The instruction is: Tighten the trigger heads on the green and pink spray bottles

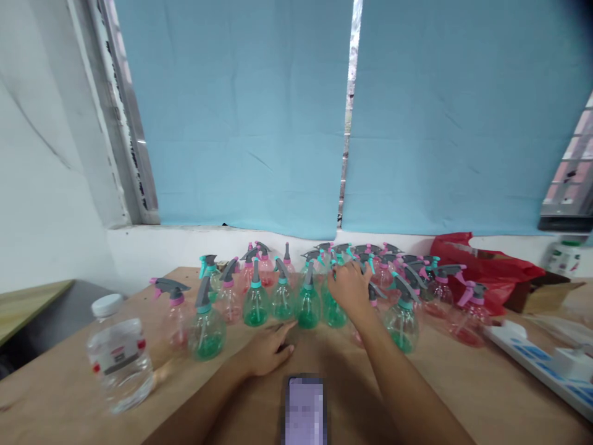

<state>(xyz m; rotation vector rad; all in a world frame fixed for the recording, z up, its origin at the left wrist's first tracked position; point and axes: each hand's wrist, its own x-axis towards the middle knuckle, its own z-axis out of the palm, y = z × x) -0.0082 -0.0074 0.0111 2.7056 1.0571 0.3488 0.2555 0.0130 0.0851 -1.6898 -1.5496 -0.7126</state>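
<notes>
Curling over the top of a green spray bottle (334, 314), the fingers of the right hand (351, 289) are hiding most of its spray head; the back of the hand is facing the camera, so whether they are gripping it or merely touching it cannot be told. That bottle is standing upright on the bench (352, 395), its long axis vertical, its body showing below the fingers and slightly to their left, and the right hand is clearly the nearer one to its head. The left hand (266, 355) is resting palm down on the bench, its fingers loosely spread and holding nothing. They are pointing ahead and to the right, towards the base of a second green bottle (308, 309), which is standing upright just left of the first; whether a fingertip is touching that base is too blurred to say. A third green bottle (256, 306) is standing straight ahead of the left wrist, and a teal-collared bottle (402, 327) is standing to the right of the right forearm. A phone (304, 411) is lying between the two forearms, nearer the person than either hand.
</notes>
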